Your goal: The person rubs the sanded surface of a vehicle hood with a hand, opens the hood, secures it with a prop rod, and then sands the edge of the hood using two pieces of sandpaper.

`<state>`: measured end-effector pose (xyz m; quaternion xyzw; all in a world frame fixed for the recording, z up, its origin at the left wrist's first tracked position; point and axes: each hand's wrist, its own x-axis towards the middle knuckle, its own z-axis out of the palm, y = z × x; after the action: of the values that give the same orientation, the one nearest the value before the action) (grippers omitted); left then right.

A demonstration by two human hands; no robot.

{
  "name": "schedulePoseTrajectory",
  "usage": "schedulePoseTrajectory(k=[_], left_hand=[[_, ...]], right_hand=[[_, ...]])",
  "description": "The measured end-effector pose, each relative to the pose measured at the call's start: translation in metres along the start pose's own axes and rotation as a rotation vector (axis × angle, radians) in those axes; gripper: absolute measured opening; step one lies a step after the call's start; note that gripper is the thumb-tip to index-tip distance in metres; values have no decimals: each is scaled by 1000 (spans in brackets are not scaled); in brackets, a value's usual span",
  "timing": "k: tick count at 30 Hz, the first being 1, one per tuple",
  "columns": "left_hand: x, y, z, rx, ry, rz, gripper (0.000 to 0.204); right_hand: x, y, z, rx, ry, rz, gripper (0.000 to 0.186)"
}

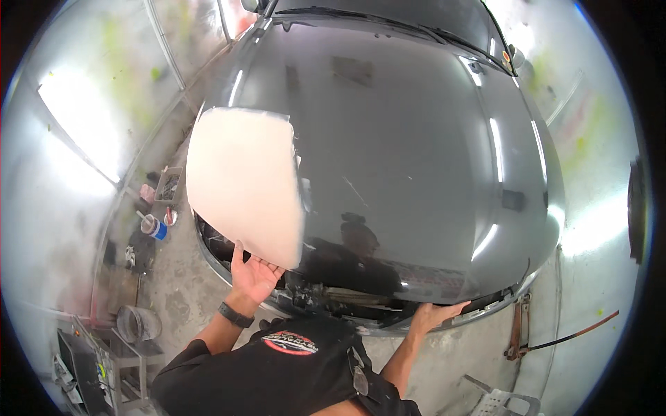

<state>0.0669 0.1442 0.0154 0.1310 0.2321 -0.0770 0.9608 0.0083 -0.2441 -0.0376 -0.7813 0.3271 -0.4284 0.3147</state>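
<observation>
The dark car hood [402,145] is seen straight ahead, below the windshield [430,12], its left front covered by a beige patch [243,180]. The patch's lower edge is met by the left hand [255,276] — palm shown, thumb spread from the fingers. The hood's front edge is touched by the right hand [437,315] — its grip cannot be told, the fingers being partly hidden.
</observation>
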Motion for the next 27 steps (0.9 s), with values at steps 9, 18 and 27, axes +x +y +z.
schedulePoseTrajectory(k=[9, 18, 27], left_hand=[[-1, -1, 5, 5, 17, -19, 73], [-2, 0, 8, 54, 30, -20, 69], [-2, 2, 5, 11, -15, -34, 68]], right_hand=[[6, 47, 22, -363, -54, 104, 80], [4, 74, 31, -475, -13, 145, 77], [5, 65, 28, -259, 53, 32, 73]])
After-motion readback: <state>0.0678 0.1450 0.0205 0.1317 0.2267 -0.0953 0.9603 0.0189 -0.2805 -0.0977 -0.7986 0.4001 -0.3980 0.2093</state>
